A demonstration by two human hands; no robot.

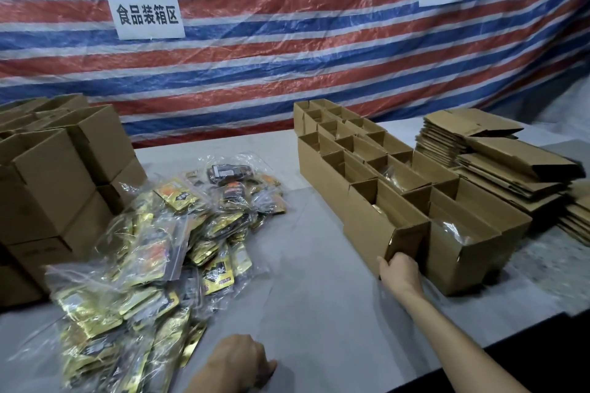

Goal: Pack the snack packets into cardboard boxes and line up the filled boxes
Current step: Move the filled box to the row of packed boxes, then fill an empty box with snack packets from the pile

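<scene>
A heap of gold and black snack packets (159, 252) in clear plastic bags lies on the grey table (313, 281), left of centre. Two rows of open cardboard boxes (376, 169) run away from me at centre right. My right hand (400, 268) grips the near end of the closest open box (383, 226) in the left row, fingers curled round its front corner. A packet shows inside the neighbouring box (459, 252). My left hand (238, 360) hovers low by the near edge of the packet heap, fingers curled down, holding nothing I can see.
Closed cardboard boxes (54, 182) are stacked at the far left. Flat unfolded cartons (498, 163) are piled at the right. A striped tarp (287, 57) with two paper signs hangs behind. The table's dark front edge (526, 338) runs at the lower right.
</scene>
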